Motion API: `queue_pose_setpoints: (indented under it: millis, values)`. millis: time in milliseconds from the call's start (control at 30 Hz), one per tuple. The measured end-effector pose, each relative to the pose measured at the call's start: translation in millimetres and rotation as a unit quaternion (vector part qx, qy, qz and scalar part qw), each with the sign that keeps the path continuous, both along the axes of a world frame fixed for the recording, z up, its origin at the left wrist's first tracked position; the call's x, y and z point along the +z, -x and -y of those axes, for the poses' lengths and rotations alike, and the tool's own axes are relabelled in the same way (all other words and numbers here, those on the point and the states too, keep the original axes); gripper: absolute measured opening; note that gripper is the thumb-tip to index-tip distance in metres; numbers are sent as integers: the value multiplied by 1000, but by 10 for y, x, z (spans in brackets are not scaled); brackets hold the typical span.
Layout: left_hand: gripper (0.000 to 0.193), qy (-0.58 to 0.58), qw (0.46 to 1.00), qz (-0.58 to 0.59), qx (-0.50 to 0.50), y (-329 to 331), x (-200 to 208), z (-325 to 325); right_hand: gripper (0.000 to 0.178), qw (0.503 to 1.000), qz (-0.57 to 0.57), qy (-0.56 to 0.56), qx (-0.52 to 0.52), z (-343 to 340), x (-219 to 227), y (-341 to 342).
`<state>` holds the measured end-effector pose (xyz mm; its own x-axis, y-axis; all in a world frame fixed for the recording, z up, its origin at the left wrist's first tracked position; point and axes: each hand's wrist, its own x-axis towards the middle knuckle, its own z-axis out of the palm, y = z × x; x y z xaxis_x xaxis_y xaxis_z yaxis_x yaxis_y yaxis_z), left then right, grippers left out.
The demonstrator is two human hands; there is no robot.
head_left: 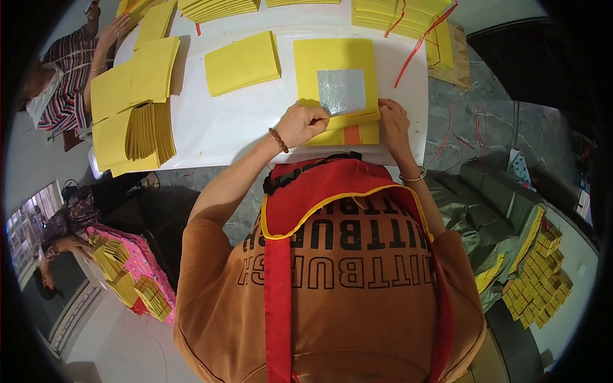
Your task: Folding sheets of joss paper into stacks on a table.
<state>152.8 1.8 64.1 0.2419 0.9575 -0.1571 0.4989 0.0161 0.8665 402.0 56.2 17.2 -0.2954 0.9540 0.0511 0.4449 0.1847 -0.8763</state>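
Observation:
A stack of yellow paper with a shiny silver square on its face lies flat on the white table in front of me. Along its near side a strip of the yellow paper is turned up, and an orange patch shows below this fold. My left hand pinches the left end of the folded strip, thumb and forefinger together, with a beaded bracelet at the wrist. At the strip's right end, my right hand has its fingers bent against the paper's edge.
A thin yellow paper bundle lies to the left, and fanned yellow stacks cover the white table's left end. More stacks and a red strip lie at the far right. Two people are at the left; yellow bundles are piled lower right.

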Motion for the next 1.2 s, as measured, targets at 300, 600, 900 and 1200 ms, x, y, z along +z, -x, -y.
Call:
queue_pose_setpoints:
  millis: [300,600,900,1200]
  values:
    - [13,54,996,52,38,36,-76,-54,28,998,3,2,64,-24,36,-113]
    - [16,-7,1000,-17,-10,-4,-70,58,30,994,31,-58,93,-18,30,-103]
    - [55,-333,886,-276,-165,-78,49,182,19,997,37,-44,56,-16,7,-68]
    - [54,-272,912,-248,-182,-34,89,126,20,997,18,-38,60,-32,36,-56]
